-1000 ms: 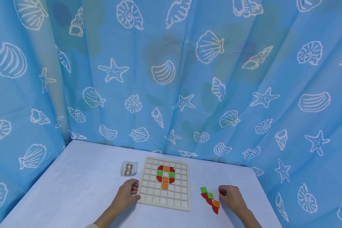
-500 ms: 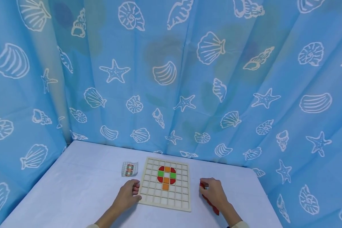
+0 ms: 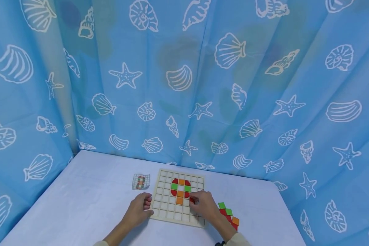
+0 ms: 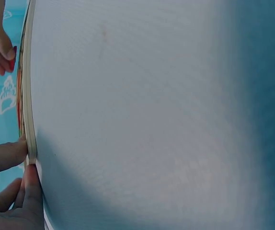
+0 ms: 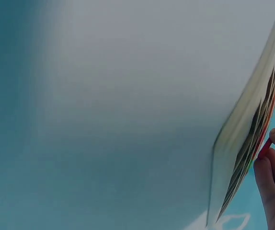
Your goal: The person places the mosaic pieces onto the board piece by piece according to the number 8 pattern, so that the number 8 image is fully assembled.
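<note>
At lower centre, the right hand pinches a red piece, which may seat crookedly if the left hand, gripping the board, shifts.

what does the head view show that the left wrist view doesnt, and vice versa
Only head: the small gridded card, the loose pieces in green, red and orange, and the pattern on the grid board from above.

Only left wrist: a faint mark on the white table, and a low, almost edge-on look at the board.

Both: board, table, the left hand gripping the board's edge, the right hand pinching a red piece, and the blue curtain.
</note>
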`<state>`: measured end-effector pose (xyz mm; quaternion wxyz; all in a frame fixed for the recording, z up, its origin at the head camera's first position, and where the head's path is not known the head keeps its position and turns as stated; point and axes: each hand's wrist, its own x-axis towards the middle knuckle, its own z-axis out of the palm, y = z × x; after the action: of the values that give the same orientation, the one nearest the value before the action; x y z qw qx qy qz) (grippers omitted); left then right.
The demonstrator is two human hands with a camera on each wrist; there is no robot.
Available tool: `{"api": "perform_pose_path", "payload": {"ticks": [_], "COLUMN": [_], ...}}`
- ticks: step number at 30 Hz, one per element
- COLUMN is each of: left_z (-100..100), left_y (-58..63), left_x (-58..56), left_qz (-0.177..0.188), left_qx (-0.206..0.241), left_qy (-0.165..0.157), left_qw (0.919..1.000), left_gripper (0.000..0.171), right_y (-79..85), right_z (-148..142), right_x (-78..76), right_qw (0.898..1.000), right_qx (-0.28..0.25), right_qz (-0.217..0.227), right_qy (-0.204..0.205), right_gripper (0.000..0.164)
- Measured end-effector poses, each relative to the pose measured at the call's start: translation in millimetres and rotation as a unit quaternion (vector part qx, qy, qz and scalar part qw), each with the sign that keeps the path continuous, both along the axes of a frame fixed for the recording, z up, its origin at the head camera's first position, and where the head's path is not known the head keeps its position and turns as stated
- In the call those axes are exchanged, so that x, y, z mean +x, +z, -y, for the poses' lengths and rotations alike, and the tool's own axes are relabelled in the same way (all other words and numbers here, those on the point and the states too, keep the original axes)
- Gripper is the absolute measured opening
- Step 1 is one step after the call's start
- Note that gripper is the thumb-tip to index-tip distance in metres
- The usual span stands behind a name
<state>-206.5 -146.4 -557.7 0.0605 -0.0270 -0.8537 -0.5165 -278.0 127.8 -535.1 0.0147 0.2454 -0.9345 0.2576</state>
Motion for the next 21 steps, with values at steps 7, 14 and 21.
{"api": "perform_pose_path", "payload": {"ticks": [7, 14, 21], "left_z": [1.9, 2.2, 2.1], "left_y": [-2.1, -1.6, -2.1], "left_x": [-1.2, -1.1, -1.5], "left_qz": [-0.005, -0.008, -0.003], "left_qx": [0.001, 0.001, 0.003], "left_qy": [-0.009, -0.012, -0.01], "left_qw": [0.9999, 0.9999, 0.9999], "left_gripper": [0.055, 0.055, 0.055], "right_y": [-4.1, -3.4, -2.8], "right_z": [14.7, 17.1, 17.2], "right_x": [0.7, 2.6, 3.5], "right_qw": [1.0, 1.0, 1.0], "right_qx": [-0.002, -0.005, -0.008], "right_qz": [0.003, 0.013, 0.015], "right_qy": [0.017, 0.013, 0.007], "right_gripper": [0.032, 0.036, 0.035]}}
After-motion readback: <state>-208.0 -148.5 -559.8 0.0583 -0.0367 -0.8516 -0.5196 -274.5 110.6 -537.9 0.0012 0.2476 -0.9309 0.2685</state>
